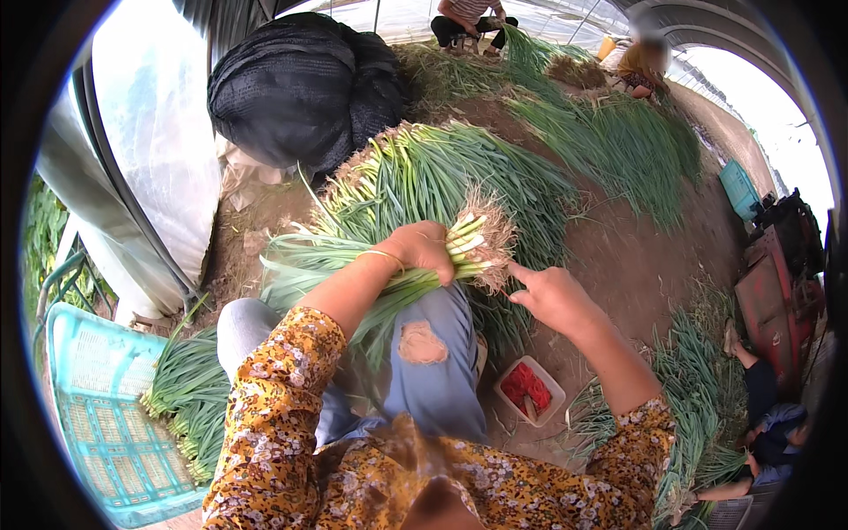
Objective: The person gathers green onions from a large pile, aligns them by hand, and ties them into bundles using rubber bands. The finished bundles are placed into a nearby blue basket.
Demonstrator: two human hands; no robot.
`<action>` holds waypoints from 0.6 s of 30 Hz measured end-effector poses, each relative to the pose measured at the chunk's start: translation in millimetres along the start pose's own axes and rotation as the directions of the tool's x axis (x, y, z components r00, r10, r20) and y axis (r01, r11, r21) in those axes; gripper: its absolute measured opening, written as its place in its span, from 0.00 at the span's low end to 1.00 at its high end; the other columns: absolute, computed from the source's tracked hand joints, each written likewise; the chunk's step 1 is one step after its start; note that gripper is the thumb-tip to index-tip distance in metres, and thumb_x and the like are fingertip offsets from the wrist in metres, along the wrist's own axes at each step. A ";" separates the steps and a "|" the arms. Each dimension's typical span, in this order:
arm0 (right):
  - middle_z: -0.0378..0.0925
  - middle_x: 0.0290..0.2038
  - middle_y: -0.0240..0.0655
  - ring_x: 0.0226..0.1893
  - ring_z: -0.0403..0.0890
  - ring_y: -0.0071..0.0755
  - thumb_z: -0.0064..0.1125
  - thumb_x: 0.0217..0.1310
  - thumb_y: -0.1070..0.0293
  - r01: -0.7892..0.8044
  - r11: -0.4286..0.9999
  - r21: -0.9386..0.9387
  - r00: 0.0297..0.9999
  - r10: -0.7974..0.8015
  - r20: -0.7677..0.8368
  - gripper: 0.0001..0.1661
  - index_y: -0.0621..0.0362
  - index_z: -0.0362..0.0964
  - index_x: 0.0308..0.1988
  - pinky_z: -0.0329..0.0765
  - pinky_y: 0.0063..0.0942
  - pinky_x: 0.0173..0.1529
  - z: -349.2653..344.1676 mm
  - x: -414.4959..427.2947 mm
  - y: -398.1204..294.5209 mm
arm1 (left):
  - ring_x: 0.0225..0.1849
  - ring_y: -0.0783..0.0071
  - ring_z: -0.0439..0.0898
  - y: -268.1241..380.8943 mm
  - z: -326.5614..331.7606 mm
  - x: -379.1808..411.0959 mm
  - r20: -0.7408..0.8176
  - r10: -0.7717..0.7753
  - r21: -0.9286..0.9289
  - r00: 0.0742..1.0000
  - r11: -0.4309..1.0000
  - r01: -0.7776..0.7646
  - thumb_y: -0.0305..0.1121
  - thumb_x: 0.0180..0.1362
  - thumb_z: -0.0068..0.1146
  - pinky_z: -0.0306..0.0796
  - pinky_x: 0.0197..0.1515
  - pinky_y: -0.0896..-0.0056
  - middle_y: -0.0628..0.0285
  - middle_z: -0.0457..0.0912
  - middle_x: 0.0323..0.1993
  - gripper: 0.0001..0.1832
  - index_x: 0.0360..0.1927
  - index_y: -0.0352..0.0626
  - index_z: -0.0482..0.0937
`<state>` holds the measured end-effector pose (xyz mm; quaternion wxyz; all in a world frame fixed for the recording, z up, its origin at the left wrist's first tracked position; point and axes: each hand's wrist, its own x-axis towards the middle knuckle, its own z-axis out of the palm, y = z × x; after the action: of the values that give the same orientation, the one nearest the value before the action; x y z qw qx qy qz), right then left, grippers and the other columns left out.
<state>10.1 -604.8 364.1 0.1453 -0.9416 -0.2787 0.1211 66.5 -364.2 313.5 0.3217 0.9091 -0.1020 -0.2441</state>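
Observation:
My left hand (424, 248) is wrapped around a bundle of scallion-like greens (467, 245) above my knee. Its pale stems and fringed roots (493, 242) point right, and the long leaves trail to the left. My right hand (553, 295) is at the root end, its index finger extended against the roots. A thin reddish strand shows near that thumb; whether the fingers grip it is unclear. Beyond the bundle lies a large heap of the same greens (450, 172), roots towards the upper left. On the ground near my right knee sits a small white tub (556, 391) of red ties (523, 384).
A turquoise plastic crate (106, 397) stands at left beside more greens (199, 397). Bundled black netting (298, 93) lies ahead. Co-workers sit at the far side (467, 20), far right (639, 66) and lower right (772, 430). Red machinery (772, 291) stands at right.

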 end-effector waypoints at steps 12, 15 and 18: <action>0.59 0.62 0.52 0.64 0.59 0.44 0.72 0.32 0.41 -0.156 0.701 0.696 0.925 -0.143 0.352 0.69 0.65 0.41 0.64 0.61 0.36 0.66 52.3 97.8 97.2 | 0.38 0.56 0.81 9.3 1.5 -23.6 -0.139 0.042 0.019 0.989 0.999 -0.040 0.38 0.24 0.69 0.72 0.42 0.67 0.48 0.81 0.33 0.34 0.41 0.36 0.76; 0.74 0.49 0.43 0.51 0.75 0.37 0.48 0.46 0.25 -0.371 0.458 0.808 0.876 -0.118 0.468 0.56 0.65 0.60 0.57 0.73 0.34 0.54 120.2 70.3 114.2 | 0.38 0.57 0.81 -4.0 2.1 -22.4 -0.169 0.034 0.018 0.985 0.999 -0.031 0.38 0.24 0.69 0.73 0.42 0.67 0.48 0.81 0.33 0.34 0.42 0.34 0.76; 0.79 0.32 0.41 0.34 0.79 0.32 0.31 0.41 0.14 -0.214 0.478 0.852 0.925 -0.181 0.334 0.58 0.63 0.74 0.34 0.75 0.26 0.41 126.8 22.2 96.9 | 0.42 0.58 0.79 -0.9 -0.4 -20.2 -0.114 0.034 -0.039 0.993 0.998 -0.038 0.38 0.25 0.70 0.72 0.46 0.68 0.44 0.79 0.37 0.39 0.46 0.27 0.72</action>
<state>36.5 -643.9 210.0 0.5475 -0.6939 -0.1904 0.4272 49.4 -356.3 320.9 0.3501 0.9127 -0.0949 -0.1883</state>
